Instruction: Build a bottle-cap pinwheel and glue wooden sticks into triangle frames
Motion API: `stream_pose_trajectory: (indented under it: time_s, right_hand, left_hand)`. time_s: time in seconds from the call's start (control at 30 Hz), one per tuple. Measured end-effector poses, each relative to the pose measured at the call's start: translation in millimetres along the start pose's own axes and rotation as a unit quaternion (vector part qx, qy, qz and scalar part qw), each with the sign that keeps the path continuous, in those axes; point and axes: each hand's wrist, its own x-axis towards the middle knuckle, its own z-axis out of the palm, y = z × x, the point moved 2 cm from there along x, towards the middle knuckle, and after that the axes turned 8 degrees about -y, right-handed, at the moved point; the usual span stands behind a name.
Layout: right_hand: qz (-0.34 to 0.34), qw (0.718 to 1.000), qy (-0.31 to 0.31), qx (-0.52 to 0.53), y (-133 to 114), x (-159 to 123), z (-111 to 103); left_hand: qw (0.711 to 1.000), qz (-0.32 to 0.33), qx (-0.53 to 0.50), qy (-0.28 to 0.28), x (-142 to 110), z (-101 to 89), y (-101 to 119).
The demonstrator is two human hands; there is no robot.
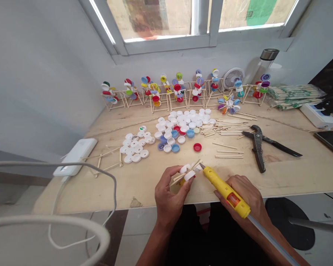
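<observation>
My left hand (169,195), fingers closed, pinches a small assembly of thin wooden sticks and white bottle caps (189,175). Some yellow and red shows on its underside, partly hidden by my fingers. Wrapped in my right hand (246,192) is a yellow glue gun (218,184), a clear glue stick (269,236) trailing from its back end. The nozzle is at the right end of the assembly, by a white cap; whether it touches is hard to tell. A single red cap (197,147) lies just beyond, on the wooden table (144,179).
Loose white caps (192,117) and holed caps (137,158) lie mid-table. Wooden sticks (233,127) and black-handled pliers (257,146) are to the right. A stick frame (99,164) sits left, near a white power bank (80,151). Several cap-wheel models (155,99) line the wall. A cable (115,184) hangs in the left foreground.
</observation>
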Motion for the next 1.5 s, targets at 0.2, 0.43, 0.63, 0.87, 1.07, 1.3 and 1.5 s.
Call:
stream_pose_trajectory:
  time_s: [0.2,0.43,0.63,0.87,1.07,1.3,1.5]
  right_hand:
    - [-0.005,1.0,0.002,-0.003,0.9,1.8,-0.3]
    - [0.002,1.0,0.0,-0.012,2.0,1.9,0.6]
    - [0.005,1.0,0.007,-0.017,1.3,2.3,0.1]
    - [0.005,0.999,0.009,-0.031,1.1,4.0,-1.5]
    - [-0.001,1.0,-0.004,-0.023,-0.6,0.8,1.4]
    - [-0.011,1.0,-0.013,0.021,-11.0,3.1,-8.1]
    - [-0.064,0.991,0.08,-0.086,13.9,11.0,-54.4]
  left_hand:
    - [1.0,0.003,0.007,-0.002,0.9,-0.9,0.3]
    - [1.0,-0.005,0.014,0.001,0.3,-1.2,-0.9]
    - [1.0,-0.005,0.011,0.006,-0.3,-1.6,-2.5]
    - [0.999,-0.029,-0.005,0.016,-0.9,-3.7,-0.4]
    - [0.997,-0.051,-0.04,0.045,-0.8,-4.4,6.5]
    - [0.987,-0.106,-0.103,0.055,0.6,-3.1,1.0]
    - [0.96,-0.181,-0.209,0.051,4.8,-4.2,-5.0]
